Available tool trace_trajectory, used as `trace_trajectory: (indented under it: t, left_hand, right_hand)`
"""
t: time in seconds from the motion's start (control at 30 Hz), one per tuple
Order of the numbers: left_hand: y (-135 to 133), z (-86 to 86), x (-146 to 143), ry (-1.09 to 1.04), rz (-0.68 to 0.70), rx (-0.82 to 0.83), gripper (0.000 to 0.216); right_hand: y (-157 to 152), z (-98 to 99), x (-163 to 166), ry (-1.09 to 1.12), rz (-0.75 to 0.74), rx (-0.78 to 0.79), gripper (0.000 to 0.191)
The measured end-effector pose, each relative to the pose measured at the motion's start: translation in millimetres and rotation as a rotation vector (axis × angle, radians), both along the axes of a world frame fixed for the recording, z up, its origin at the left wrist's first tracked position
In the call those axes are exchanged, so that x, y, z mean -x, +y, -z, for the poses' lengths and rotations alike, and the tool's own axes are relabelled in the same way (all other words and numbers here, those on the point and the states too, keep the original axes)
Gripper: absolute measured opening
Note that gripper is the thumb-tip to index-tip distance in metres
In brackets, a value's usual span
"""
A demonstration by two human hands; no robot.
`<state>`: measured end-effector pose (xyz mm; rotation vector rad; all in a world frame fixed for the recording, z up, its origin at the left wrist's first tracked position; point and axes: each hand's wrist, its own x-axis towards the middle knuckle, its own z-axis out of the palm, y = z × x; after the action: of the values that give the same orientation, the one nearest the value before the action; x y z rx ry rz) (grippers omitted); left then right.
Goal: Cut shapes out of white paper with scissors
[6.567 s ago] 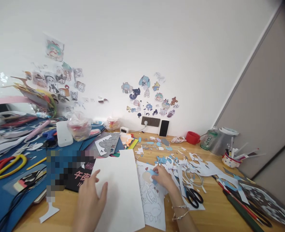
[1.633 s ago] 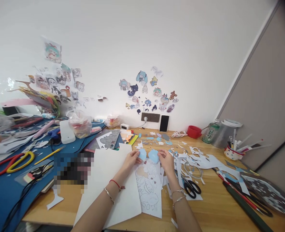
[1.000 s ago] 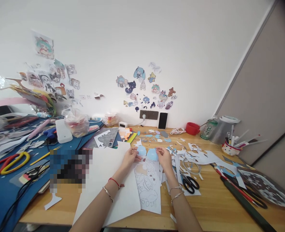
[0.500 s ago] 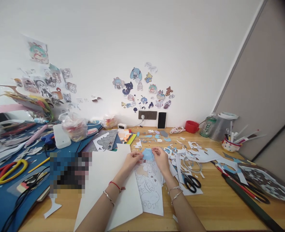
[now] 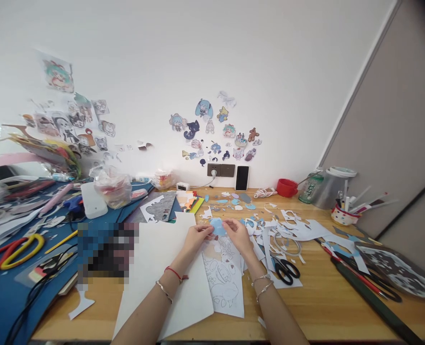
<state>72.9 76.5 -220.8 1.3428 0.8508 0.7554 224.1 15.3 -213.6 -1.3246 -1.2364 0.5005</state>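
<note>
My left hand (image 5: 198,235) and my right hand (image 5: 237,233) meet above the desk, both pinching small light-blue paper cut-outs (image 5: 218,226) that now overlap between my fingertips. Under them lies a printed outline sheet (image 5: 224,282) with cartoon shapes, partly cut away. A large blank white sheet (image 5: 162,268) lies beneath my left forearm. Black-handled scissors (image 5: 286,270) rest on paper scraps just right of my right wrist.
Paper offcuts (image 5: 295,232) and small blue pieces (image 5: 234,203) litter the wooden desk (image 5: 324,306). A pen cup (image 5: 342,215), bottle (image 5: 308,188) and red bowl (image 5: 286,188) stand at the back right. A blue mat (image 5: 4,292) with yellow-handled scissors (image 5: 21,243) covers the left. A phone (image 5: 242,178) leans on the wall.
My left hand left the white sheet and took a blue piece. The two blue cut-outs, held apart earlier, have been brought together and now overlap between both hands.
</note>
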Motion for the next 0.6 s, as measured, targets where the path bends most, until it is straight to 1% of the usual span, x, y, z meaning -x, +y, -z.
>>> trace_trajectory:
  t: [0.17,0.33,0.47,0.6]
  left_hand:
    - [2.5,4.0,-0.7,-0.023,-0.047,-0.002,0.025]
    - [3.7,7.4,-1.6,-0.070,-0.106,-0.010,0.027]
    - [3.5,6.6,-2.3,-0.115,-0.140,-0.020,0.029]
    - [-0.1,3.9,-3.4,-0.134,-0.091,-0.026,0.029]
  right_hand:
    - [1.8,4.6,-2.2,-0.043,0.049,0.034,0.016]
    - [4.1,7.2,-8.8,-0.041,0.150,0.007,0.017]
    - [-0.7,-0.6,-6.2,-0.081,0.178,-0.075,0.017]
    - [-8.9,-11.2,6.1,-0.202,0.203,-0.161,0.014]
